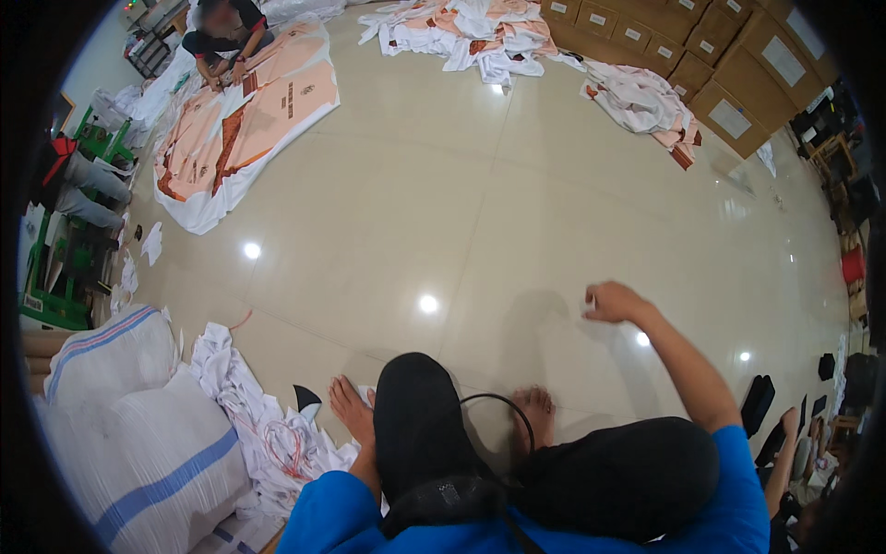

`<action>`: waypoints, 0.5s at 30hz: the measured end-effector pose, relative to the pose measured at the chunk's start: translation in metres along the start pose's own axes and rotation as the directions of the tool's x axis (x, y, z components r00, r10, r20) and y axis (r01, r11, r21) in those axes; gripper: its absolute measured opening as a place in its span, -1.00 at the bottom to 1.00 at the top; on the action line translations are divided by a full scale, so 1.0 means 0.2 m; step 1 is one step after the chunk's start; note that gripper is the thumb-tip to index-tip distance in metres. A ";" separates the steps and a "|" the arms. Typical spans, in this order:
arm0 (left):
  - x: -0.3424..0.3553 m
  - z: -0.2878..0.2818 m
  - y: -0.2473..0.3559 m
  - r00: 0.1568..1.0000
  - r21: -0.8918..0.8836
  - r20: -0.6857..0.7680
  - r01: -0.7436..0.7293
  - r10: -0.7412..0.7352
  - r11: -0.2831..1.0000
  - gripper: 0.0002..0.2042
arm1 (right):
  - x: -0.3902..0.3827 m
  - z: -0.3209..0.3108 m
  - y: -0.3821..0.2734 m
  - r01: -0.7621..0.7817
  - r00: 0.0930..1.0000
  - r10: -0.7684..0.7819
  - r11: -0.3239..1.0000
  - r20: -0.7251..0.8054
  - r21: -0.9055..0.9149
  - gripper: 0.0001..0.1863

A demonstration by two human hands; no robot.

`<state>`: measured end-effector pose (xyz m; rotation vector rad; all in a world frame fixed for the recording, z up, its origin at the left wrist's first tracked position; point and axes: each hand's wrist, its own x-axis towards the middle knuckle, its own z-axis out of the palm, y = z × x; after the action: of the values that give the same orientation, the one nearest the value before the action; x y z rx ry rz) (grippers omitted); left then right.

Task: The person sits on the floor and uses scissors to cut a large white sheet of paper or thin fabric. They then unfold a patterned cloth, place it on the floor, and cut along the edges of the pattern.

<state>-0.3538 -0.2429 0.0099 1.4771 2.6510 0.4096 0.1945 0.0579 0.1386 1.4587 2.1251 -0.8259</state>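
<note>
Right hand [614, 302] pinched on small white scrap [588, 300] over glossy tiles [480, 212].

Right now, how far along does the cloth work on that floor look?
Looks done: printed sheets spread flat beside a seated person, though I cannot tell if they are finished. In hand: the right hand is raised over the tile floor, pinching something small and white; the left hand is out of view. Left: crumpled heaps of white cloth near the feet, beside striped sacks, and more piles by the cardboard boxes.
</note>
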 end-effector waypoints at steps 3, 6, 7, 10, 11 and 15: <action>0.01 0.01 -0.01 1.000 0.010 -0.003 -0.023 0.024 1.000 -0.19 | 0.43 -0.30 -0.02 0.064 0.984 -0.053 0.996 -0.170 0.059 -0.47; -0.02 -0.01 -0.07 0.999 0.029 0.012 -0.039 0.039 0.999 -0.19 | 0.86 -0.46 -0.08 0.077 0.937 -0.040 0.993 -0.347 0.094 -0.39; 0.00 0.01 -0.06 0.999 0.023 0.008 -0.054 0.054 0.998 -0.18 | 1.00 -0.48 -0.09 0.068 0.892 -0.017 0.993 -0.451 0.097 -0.38; 0.03 -0.02 -0.01 0.993 -0.010 0.093 -0.076 0.076 0.997 -0.19 | 1.37 -0.48 -0.09 -0.008 0.725 0.019 1.000 -0.688 0.020 -0.38; 0.04 -0.03 -0.01 0.991 0.007 0.113 -0.071 0.070 0.997 -0.19 | 1.48 -0.47 -0.13 -0.033 0.662 0.013 0.999 -0.749 -0.011 -0.38; 0.03 -0.06 -0.07 0.990 0.108 0.126 -0.072 0.059 0.992 -0.27 | 1.77 -0.54 -0.28 0.018 0.542 0.049 0.997 -0.839 0.070 -0.51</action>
<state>-0.3701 -0.2473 0.0191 1.5698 2.5736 0.1703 0.0147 0.3563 0.0024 2.2257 2.7371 -0.1244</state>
